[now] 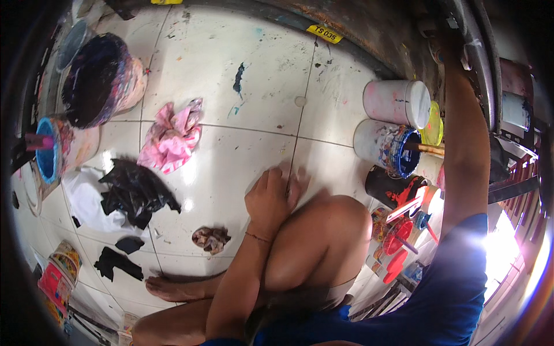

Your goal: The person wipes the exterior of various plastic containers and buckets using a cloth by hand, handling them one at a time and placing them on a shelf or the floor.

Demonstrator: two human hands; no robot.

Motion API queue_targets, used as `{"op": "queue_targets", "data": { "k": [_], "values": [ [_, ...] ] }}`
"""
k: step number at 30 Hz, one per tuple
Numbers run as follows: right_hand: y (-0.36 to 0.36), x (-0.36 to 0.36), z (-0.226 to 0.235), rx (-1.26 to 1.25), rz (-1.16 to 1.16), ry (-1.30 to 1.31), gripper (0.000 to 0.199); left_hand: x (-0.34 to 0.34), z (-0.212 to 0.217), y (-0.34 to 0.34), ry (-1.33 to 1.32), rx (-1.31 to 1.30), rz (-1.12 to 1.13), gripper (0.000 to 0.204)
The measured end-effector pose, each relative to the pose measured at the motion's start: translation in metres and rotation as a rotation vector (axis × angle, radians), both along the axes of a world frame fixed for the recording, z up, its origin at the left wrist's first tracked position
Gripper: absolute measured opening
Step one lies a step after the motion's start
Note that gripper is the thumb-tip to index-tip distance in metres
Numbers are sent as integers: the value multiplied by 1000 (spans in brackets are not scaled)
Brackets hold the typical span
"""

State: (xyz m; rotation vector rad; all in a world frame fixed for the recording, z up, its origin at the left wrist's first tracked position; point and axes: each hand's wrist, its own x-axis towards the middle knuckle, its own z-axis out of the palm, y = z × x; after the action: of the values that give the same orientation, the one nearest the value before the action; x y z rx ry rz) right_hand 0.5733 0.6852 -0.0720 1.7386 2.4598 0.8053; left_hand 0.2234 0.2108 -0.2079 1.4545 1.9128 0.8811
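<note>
My left hand (268, 199) hangs beside my raised knee, above the white tiled floor. Its fingers are curled in, with nothing visible in them, and a thin band circles the wrist. At the upper right, my right arm stretches far forward past the paint containers. My right hand (451, 51) lies in deep shadow against the dark frame, so its fingers and anything in them cannot be made out. Closest to that arm are a lidded white tub (392, 102), a blue-stained paint tub (378, 144) with a wooden stick (426, 149) in it, and a yellow lid (431, 124).
A crumpled pink cloth (170, 138), black plastic (138, 190) and a brown wad (211, 239) lie on the floor. Paint-crusted buckets (135, 83) stand at left. A black pot (384, 185) and red-smeared containers (398, 236) crowd my right side. A dark metal edge (369, 49) runs along the far side.
</note>
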Motion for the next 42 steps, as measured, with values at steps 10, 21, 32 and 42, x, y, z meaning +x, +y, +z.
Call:
{"op": "queue_targets", "data": {
  "k": [10,21,32,42],
  "values": [
    [19,19,0,-26,156,19,53,0,-4,1,-9,46,9,17],
    [26,19,-10,-88,278,66,50,2,-1,3,5,69,23,11],
    [-69,-67,-8,-269,137,337,70,4,-1,2,81,124,43,14],
    [-238,-191,89,-603,-29,601,87,-35,67,10,-494,-114,-70,30]
  ]
}}
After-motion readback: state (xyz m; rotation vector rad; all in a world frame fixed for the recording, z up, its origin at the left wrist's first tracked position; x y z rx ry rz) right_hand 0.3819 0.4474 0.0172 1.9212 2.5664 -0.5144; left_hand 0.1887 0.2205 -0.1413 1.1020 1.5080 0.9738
